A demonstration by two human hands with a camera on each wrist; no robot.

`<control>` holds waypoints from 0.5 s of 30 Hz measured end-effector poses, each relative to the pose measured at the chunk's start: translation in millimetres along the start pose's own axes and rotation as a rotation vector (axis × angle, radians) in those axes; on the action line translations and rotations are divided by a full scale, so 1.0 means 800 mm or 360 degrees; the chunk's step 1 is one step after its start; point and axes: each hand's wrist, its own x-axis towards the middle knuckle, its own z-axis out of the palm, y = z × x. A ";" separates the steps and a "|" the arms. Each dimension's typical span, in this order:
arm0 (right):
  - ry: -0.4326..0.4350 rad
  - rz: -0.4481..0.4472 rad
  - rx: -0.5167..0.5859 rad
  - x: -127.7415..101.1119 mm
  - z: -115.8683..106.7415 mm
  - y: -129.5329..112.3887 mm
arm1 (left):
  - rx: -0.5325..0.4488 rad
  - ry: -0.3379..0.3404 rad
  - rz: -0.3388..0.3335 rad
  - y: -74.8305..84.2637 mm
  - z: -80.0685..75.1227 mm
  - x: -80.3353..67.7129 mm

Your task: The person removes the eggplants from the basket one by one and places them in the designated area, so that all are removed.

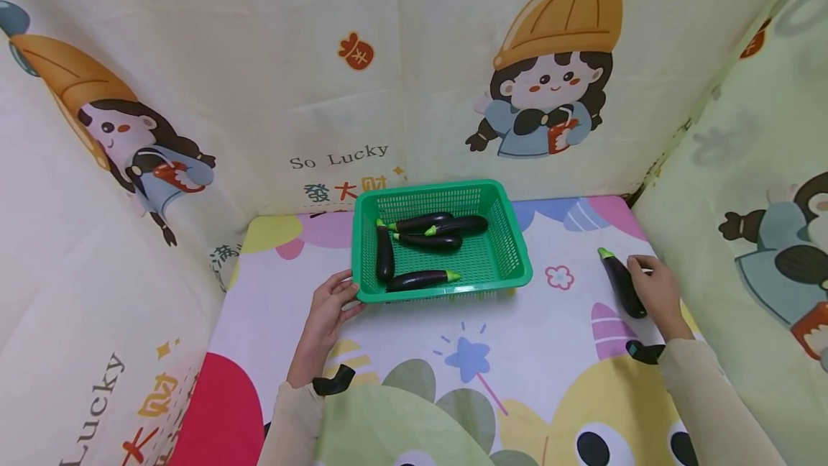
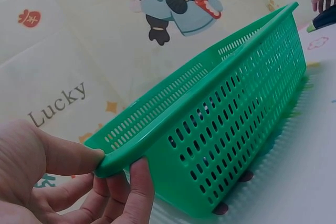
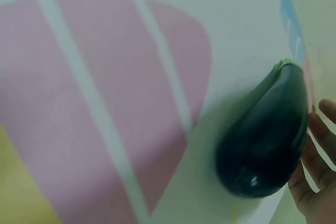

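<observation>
Lone eggplant (image 1: pixel 622 283) lies on the desk (image 1: pixel 517 336) at the right, well apart from the basket (image 1: pixel 517 250), green cap pointing away from the person. Right hand (image 1: pixel 655 293) sits against its right side, fingers (image 3: pixel 315 150) curled along the dark skin and touching it; the right wrist view shows the fingers beside the fruit, not underneath. Whether they have closed round it cannot be told.

Basket is green, slotted plastic, standing mid-desk toward the back. Left hand (image 1: pixel 326 308) holds its near-left corner: the left wrist view shows the thumb (image 2: pixel 58 153) on top of the rim and fingers (image 2: pixel 134 195) curled beneath, pinching the corner.

Inside the basket: five eggplants (image 1: pixel 427 239). One lies along the left wall, one along the front wall with its cap to the right, three clustered toward the back, overlapping one another.

Desk is covered with a cartoon-printed cloth: pink, yellow, green shapes, a blue star (image 1: pixel 470 358). Backdrop sheets (image 1: pixel 259 56) on three sides carry a cartoon girl (image 1: pixel 550 92) in an orange hat and the words "So Lucky". Cream sleeves (image 1: pixel 705 401) on both arms, with a black strap (image 1: pixel 333 382) at each wrist.
</observation>
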 end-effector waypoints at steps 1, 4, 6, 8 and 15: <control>0.0005 0.0005 0.0003 0.001 0.000 -0.002 | -0.0001 0.0000 0.0000 0.000 0.000 0.000; 0.0024 0.0003 0.0011 0.002 -0.001 -0.010 | 0.0000 -0.0005 0.0001 -0.001 0.000 0.000; 0.0046 -0.0017 0.0014 0.003 -0.001 -0.014 | -0.0003 -0.0006 0.0002 -0.002 0.000 0.001; 0.0061 -0.0046 0.0020 0.004 -0.001 -0.019 | -0.0003 -0.0002 0.0002 -0.002 -0.001 0.001; 0.0141 -0.0191 0.0068 0.004 0.002 -0.044 | 0.0001 0.0009 -0.0008 -0.003 -0.002 0.002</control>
